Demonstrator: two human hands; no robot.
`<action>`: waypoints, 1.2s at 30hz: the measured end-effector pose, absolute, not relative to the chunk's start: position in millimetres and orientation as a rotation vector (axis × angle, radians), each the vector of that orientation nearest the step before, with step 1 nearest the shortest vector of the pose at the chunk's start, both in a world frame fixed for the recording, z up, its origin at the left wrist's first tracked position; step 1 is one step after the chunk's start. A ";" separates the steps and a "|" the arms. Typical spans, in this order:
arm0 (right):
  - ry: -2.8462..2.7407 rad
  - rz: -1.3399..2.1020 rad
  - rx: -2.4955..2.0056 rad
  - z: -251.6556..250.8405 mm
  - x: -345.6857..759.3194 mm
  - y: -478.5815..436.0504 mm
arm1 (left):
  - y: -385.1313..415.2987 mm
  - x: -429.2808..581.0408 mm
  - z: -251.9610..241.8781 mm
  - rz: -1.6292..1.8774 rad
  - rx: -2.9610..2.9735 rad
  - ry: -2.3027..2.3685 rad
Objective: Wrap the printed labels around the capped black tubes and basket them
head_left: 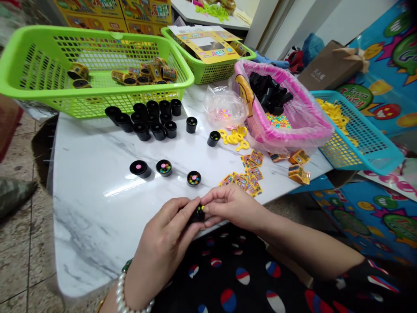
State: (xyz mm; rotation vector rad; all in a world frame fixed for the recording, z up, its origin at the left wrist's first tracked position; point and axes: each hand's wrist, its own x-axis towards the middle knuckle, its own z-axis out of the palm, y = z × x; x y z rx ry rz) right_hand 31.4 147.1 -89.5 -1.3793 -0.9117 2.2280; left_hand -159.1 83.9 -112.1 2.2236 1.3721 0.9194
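Note:
At the table's near edge, my left hand (171, 230) is wrapped round a small black cup (197, 214) with a few greenish bits showing inside. My right hand (228, 204) meets it from the other side, its thumb and finger pinched on a small yellow piece (203, 208) at the cup's rim. Fingers hide most of this cup. Just beyond stand a cup with colored beads and a pink dot (194, 178), a similar one (163, 168), and a black cup with a pink dot (139, 169). Printed yellow cards (244, 180) lie beyond my right hand.
Several black cups (152, 119) stand before a green basket (114, 93) of yellow-wrapped cups. Yellow ring pieces (235, 137) lie near a clear bag (224, 104). A pink lined basket (293, 134) holds black parts and beads; a blue basket (368, 148) holds yellow pieces.

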 end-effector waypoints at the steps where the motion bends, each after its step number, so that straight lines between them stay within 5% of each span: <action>1: -0.940 2.202 -1.394 -89.9 30.4 145.8 | 83.7 -159.1 -112.5 0.922 2.225 1.366; 26: -1.715 1.480 -1.362 -75.6 18.3 127.7 | 76.9 -156.5 -110.4 1.074 1.993 1.460; 36: -1.205 1.757 -1.498 -82.0 5.7 118.5 | 76.1 -156.2 -113.3 1.027 1.982 1.441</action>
